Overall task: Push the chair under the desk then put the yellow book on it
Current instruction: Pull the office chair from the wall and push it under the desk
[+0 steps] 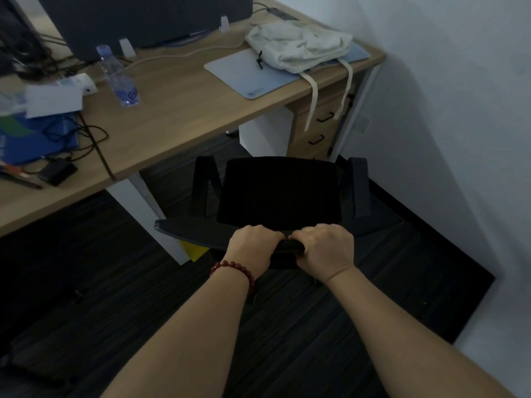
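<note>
A black office chair [280,188] with two armrests stands on the dark carpet just in front of the wooden desk [184,110], its seat outside the desk edge. My left hand [253,248], with a red bead bracelet on the wrist, and my right hand [326,247] both grip the top of the chair's backrest side by side. A small yellow patch [195,251] shows below the backrest beside the white desk leg; I cannot tell whether it is the yellow book.
On the desk lie a plastic water bottle [119,77], a grey mat [258,73] under a cream cloth bag [298,47], blue folders and cables [37,139] at left, and a dark monitor [143,18]. A drawer unit [316,127] stands under the desk. A white wall [445,110] closes the right.
</note>
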